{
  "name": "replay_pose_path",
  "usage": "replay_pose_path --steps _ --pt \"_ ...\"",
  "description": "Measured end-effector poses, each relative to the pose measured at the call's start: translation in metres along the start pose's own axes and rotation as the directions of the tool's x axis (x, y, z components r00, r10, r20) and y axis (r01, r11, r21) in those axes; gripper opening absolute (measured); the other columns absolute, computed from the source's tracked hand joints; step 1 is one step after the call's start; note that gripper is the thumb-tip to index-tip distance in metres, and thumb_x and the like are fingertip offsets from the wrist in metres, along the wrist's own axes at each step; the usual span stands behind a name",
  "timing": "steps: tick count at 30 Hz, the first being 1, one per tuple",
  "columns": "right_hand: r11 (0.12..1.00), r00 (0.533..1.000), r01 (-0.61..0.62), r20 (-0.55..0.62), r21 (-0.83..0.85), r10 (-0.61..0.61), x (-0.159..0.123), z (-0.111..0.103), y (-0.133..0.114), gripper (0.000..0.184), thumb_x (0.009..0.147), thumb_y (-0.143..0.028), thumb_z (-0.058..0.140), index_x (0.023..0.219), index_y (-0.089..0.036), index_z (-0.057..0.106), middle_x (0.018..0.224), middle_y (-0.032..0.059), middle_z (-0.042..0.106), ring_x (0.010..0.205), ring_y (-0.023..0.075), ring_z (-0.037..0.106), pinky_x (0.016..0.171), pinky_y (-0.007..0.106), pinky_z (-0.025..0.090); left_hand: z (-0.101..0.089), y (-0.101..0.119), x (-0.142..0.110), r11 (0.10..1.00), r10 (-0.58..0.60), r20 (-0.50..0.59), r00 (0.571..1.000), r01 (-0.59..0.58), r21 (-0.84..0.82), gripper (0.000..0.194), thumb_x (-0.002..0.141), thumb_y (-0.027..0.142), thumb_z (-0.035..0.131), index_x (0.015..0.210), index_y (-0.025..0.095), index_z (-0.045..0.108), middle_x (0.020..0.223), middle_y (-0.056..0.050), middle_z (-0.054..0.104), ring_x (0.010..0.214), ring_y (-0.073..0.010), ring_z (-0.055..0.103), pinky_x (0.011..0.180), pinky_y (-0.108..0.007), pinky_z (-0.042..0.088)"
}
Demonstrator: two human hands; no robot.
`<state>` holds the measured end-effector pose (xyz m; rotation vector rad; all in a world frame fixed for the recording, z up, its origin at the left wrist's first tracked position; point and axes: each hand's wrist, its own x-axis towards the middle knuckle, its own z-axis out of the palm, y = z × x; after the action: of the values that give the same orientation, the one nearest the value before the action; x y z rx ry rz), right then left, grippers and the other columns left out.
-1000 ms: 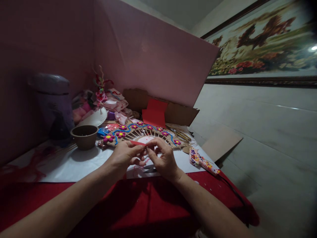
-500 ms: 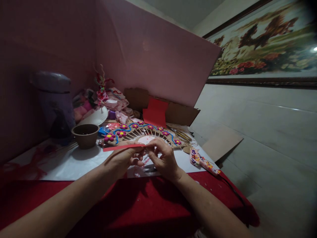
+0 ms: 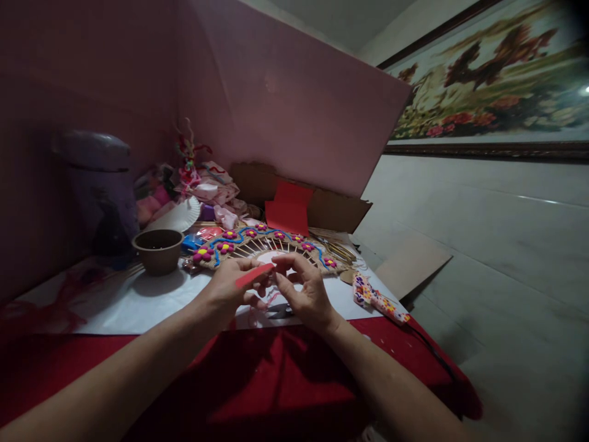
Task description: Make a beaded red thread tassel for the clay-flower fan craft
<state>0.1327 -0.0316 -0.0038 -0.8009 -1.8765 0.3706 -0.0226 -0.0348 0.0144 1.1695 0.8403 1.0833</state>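
Note:
My left hand (image 3: 232,288) and my right hand (image 3: 306,291) meet above the white sheet (image 3: 138,301), both pinching a narrow red paper strip (image 3: 253,274). The strip sticks out to the left from between my fingertips, tilted down. Just behind my hands lies a fan-shaped piece of sticks (image 3: 264,245) decorated with pink and yellow flowers and a blue line. Under my hands I make out dark scissors (image 3: 280,312) on the sheet.
A brown bowl (image 3: 157,248) and a white paper plate (image 3: 177,216) sit at the left by a purple lidded container (image 3: 94,184). Red card (image 3: 288,209) leans on cardboard (image 3: 340,212). A patterned tool (image 3: 377,301) lies at the right. Red cloth (image 3: 276,374) covers the near edge.
The red strip stuck out far to the left half a second ago; now only a short tilted end shows. My right-hand fingers have spread a little.

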Motion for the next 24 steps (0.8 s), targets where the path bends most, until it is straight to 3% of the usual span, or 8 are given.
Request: replay_pose_path --steps 4,9,17,24 --pt "0.999 0.999 -0.005 0.032 0.047 0.004 0.001 0.000 0.000 0.010 0.084 -0.022 0.056 0.091 -0.020 0.061 0.093 0.0047 0.060 0.079 0.0143 0.057 0.059 0.023 0.049 0.000 -0.001 0.000 0.993 0.030 -0.027 0.999 -0.027 0.115 0.019 0.065 0.028 0.068 0.058 0.013 0.060 0.054 0.002 0.050 0.046 -0.0083 0.046 0.036 -0.018 0.041" --pt "0.993 0.997 -0.066 -0.037 0.093 0.070 0.001 0.004 0.004 0.007 0.084 -0.023 0.055 0.083 -0.019 0.060 0.081 0.0031 0.059 0.072 0.0139 0.058 0.054 0.022 0.048 0.001 0.000 0.001 0.975 0.005 -0.063 0.998 0.009 0.224 0.015 0.068 0.026 0.062 0.060 0.013 0.059 0.055 0.000 0.053 0.043 -0.0077 0.047 0.033 -0.016 0.039" --pt "0.969 0.985 -0.158 -0.042 0.191 0.169 0.002 0.005 0.009 0.004 0.078 -0.021 0.060 0.080 -0.019 0.058 0.075 0.0006 0.057 0.059 0.0108 0.054 0.047 0.021 0.046 0.004 -0.005 0.005 0.932 0.133 -0.088 0.987 -0.095 0.349 0.011 0.072 0.022 0.057 0.065 0.014 0.056 0.055 0.002 0.051 0.041 -0.0072 0.045 0.031 -0.017 0.040" --pt "0.938 0.977 -0.188 -0.039 0.292 0.208 0.003 0.005 0.009 0.005 0.076 -0.020 0.062 0.078 -0.019 0.057 0.076 -0.0007 0.058 0.057 0.0097 0.054 0.048 0.022 0.046 0.004 -0.006 0.002 0.933 0.172 -0.070 0.983 -0.140 0.333 0.015 0.073 0.027 0.058 0.065 0.015 0.055 0.054 0.002 0.051 0.045 -0.0095 0.049 0.033 -0.018 0.043"
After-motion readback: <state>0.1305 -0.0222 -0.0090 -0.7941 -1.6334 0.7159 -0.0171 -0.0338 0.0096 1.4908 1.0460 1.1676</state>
